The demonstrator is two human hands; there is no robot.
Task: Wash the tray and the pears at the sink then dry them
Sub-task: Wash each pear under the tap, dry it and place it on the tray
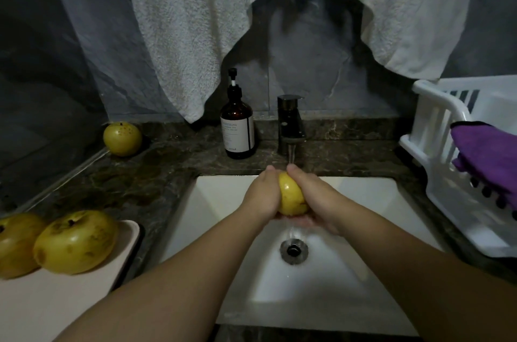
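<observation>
A yellow pear [291,196] is held over the white sink [223,202] under water running from the dark faucet [291,123]. My left hand [261,196] wraps its left side and my right hand [313,196] wraps its right side and cups it from below. A pale pink tray [84,294] lies on the counter at the lower left with two yellow pears on it, one [75,241] near its far edge and one [15,243] at the frame's left border. Another pear [122,139] rests on the counter at the back left.
An amber pump bottle [237,129] stands left of the faucet. A white plastic drying rack [458,174] sits on the counter at right with a purple cloth [486,157] draped over it. White towels [195,34] hang on the wall behind. The drain [293,250] is open.
</observation>
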